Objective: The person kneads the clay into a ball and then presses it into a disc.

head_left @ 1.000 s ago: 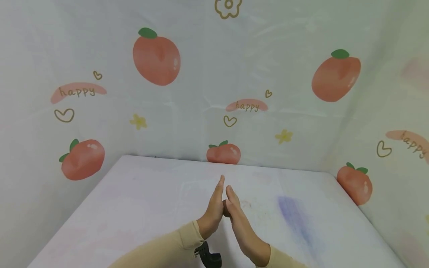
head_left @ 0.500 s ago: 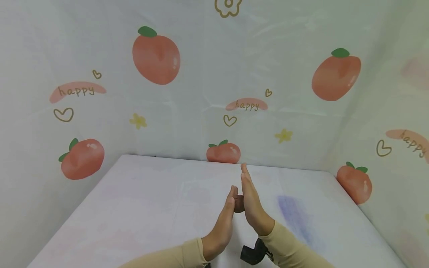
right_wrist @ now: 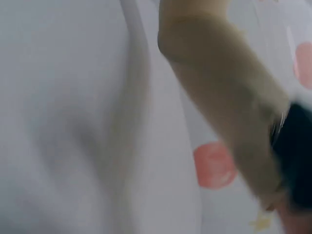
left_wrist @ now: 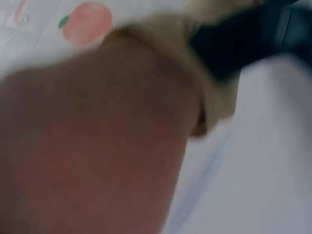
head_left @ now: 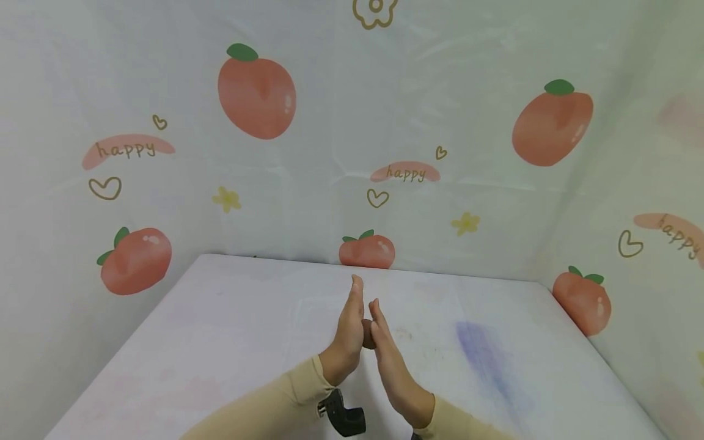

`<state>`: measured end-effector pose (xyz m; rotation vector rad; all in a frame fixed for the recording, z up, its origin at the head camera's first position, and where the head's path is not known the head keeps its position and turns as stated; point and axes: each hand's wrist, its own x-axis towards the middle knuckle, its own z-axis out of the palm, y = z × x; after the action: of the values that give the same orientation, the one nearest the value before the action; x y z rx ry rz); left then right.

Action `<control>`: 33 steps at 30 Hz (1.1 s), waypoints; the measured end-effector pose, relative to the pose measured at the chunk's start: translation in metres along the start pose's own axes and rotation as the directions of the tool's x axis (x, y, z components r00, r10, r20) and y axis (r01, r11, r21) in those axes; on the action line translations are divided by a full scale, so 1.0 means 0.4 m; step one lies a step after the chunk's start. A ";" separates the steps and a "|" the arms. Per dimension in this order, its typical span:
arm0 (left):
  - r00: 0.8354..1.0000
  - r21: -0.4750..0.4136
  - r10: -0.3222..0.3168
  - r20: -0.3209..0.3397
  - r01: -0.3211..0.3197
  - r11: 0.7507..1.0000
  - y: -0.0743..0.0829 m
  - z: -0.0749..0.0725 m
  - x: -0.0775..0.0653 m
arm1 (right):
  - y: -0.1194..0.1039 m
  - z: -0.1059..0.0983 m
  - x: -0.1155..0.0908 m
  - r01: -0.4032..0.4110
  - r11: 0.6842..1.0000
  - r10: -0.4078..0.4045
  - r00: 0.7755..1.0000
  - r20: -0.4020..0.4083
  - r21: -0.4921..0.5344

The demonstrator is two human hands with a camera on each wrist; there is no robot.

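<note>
A small dark brown ball (head_left: 368, 335) sits between the two palms in the head view, mostly covered by the hands. My left hand (head_left: 342, 342) presses it from the left, fingers straight and pointing forward and up. From the right, my right hand (head_left: 396, 370) lies flat against the ball, set a little further back than the left. The hands lean together like a roof over the table. In the left wrist view a blurred hand (left_wrist: 97, 141) fills much of the picture; the ball does not show in either wrist view.
The white table (head_left: 231, 324) has a bluish-purple smear (head_left: 486, 357) on its right side. Behind it hangs a pale cloth (head_left: 324, 110) printed with fruit and "happy". A black wrist camera mount (head_left: 343, 415) hangs below the left sleeve (head_left: 275, 397).
Half a second ago the right hand was forward and the left back; now the left has slid forward and the right back. The ball has shifted left between the palms.
</note>
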<state>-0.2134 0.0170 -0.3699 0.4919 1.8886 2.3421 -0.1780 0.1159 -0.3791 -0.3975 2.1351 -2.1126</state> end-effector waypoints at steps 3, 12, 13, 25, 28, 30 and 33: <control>0.997 -0.007 -0.066 -0.026 0.066 0.998 -0.018 -0.008 0.011 | -0.013 0.012 -0.016 0.024 1.000 -0.024 1.000 0.019 -0.004; 0.996 0.052 -0.070 0.050 0.067 0.996 -0.079 0.011 -0.026 | -0.061 -0.022 0.004 0.175 0.984 -0.177 0.983 -0.047 -0.044; 0.996 0.051 -0.059 0.063 0.056 0.997 -0.080 0.015 -0.031 | -0.064 -0.028 0.011 0.179 0.983 -0.181 0.982 -0.052 -0.051; 0.984 0.119 0.066 0.165 -0.087 0.989 -0.027 0.044 -0.066 | -0.013 -0.070 0.053 0.015 0.998 -0.010 0.995 -0.101 0.053; 0.989 0.096 0.070 0.128 -0.083 0.992 -0.011 0.034 -0.051 | 0.007 -0.057 0.044 0.031 0.998 -0.025 0.995 -0.092 0.058; 0.992 0.080 0.080 0.102 -0.088 0.993 -0.002 0.025 -0.037 | 0.017 -0.044 0.034 0.033 0.998 -0.029 0.997 -0.071 0.056; 0.995 0.052 0.082 0.064 -0.085 0.995 0.010 0.011 -0.012 | 0.026 -0.024 0.014 0.018 0.998 -0.017 0.999 -0.028 0.064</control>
<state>-0.2072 0.0189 -0.3663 0.6527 1.9448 2.3020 -0.1868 0.1239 -0.3886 -0.3842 2.0787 -2.2024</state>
